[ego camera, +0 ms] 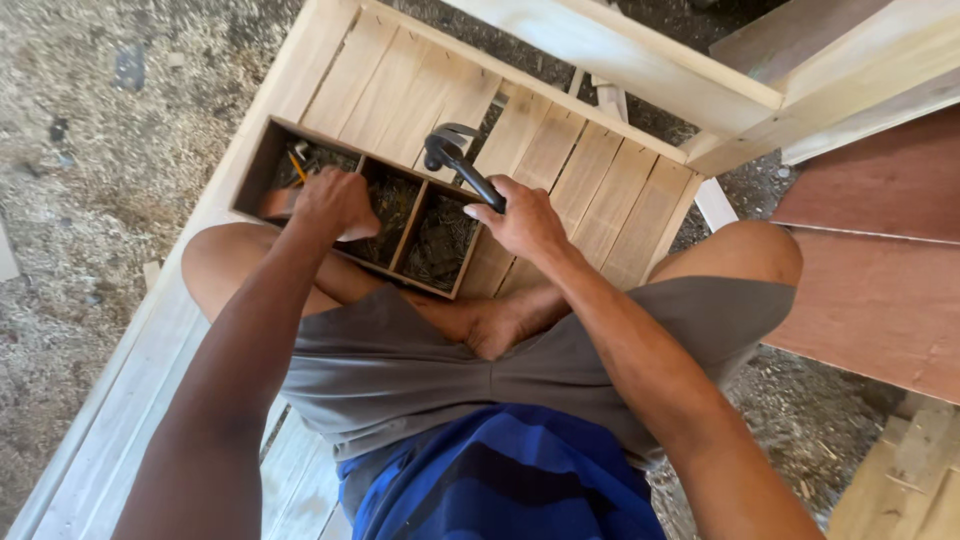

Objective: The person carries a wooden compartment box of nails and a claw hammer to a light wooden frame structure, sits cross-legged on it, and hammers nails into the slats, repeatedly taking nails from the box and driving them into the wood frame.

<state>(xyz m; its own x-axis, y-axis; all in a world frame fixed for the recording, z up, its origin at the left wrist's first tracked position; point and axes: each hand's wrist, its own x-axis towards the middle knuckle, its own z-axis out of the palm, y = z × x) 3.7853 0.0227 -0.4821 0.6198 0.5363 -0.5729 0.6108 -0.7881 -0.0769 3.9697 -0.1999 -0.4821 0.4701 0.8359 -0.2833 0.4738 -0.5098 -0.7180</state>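
A seated person's right hand (525, 222) is closed in a fist around the black handle of a dark steel claw hammer (458, 163), whose head stands clear above the knuckles, over the pale slatted wooden panel (560, 160) the person sits on. The left hand (332, 203), fingers curled downward and bunched together, reaches into the left end of a shallow dark wooden tray with three compartments (412, 222); whether it pinches anything there cannot be told, since the fingertips are hidden inside the box. The tray lies on the panel between the knees, close to the panel's left edge, and its compartments hold a dark tangle of small metal pieces, likely nails, too fine to make out. A slim yellow-orange tool (297, 165) shows in the leftmost compartment just beside the left hand. The person wears grey shorts (400, 365) and a blue striped shirt (500, 480). Pale timber frame rails (640, 55) cross the top of the view, reddish-brown board sheets (880, 260) lie to the right, and sawdust-covered ground (100, 150) spreads to the left. The panel's near end is cut off by the body.
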